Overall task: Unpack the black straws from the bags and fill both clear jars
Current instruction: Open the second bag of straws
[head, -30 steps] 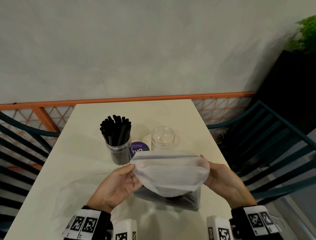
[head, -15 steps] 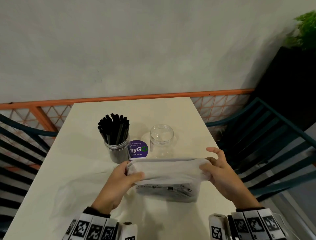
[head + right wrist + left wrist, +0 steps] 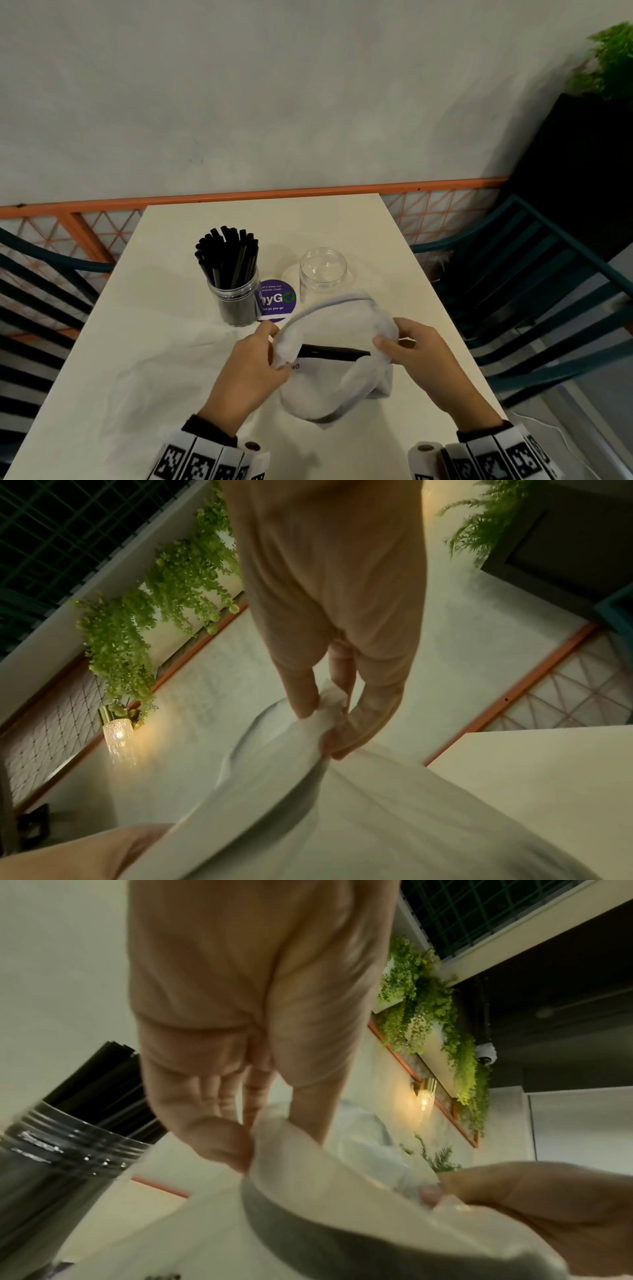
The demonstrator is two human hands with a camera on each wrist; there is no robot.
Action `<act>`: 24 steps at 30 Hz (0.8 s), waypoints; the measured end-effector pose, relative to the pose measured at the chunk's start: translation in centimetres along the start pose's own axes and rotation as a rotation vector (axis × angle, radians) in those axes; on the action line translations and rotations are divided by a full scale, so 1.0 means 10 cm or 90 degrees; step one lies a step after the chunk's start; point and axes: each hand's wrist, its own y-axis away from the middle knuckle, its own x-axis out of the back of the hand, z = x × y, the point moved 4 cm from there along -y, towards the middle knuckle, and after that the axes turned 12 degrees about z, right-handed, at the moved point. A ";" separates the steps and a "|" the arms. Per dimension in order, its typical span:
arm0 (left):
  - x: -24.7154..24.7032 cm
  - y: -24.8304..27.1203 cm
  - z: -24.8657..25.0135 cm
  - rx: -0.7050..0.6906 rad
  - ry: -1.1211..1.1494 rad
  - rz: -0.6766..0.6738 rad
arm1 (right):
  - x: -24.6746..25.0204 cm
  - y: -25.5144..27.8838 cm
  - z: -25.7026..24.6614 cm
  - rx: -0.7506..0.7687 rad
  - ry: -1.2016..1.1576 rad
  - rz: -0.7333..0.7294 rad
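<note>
A white bag (image 3: 339, 322) is held over the near middle of the table, its mouth pulled wide. Black straws (image 3: 334, 352) show inside it. My left hand (image 3: 257, 356) pinches the left rim of the bag (image 3: 284, 1153); my right hand (image 3: 407, 346) pinches the right rim of the bag (image 3: 329, 723). Behind stand two clear jars: the left jar (image 3: 236, 301) is packed with upright black straws (image 3: 227, 257), the right jar (image 3: 323, 272) holds nothing.
A purple round sticker (image 3: 277, 299) lies between the jars on the cream table (image 3: 154, 308). Dark teal slatted chairs (image 3: 534, 281) flank both sides. An orange rail (image 3: 239, 197) and grey wall stand behind; a black planter (image 3: 582, 164) is at right.
The bag's mouth, held nearly flat half a second ago, is now pulled open toward me, showing the straws inside. Both hands kept their grip on its rim.
</note>
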 end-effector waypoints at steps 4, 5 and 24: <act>0.13 -0.05 -0.12 0.035 -0.061 0.098 | 0.21 -0.13 0.08 -0.006 0.016 0.116; 0.17 -0.07 -0.15 0.057 -0.042 0.115 | 0.27 -0.17 0.11 -0.016 0.007 0.137; 0.04 -0.13 -0.46 0.440 0.816 -0.102 | 0.09 -0.06 0.23 -0.485 -0.439 -0.187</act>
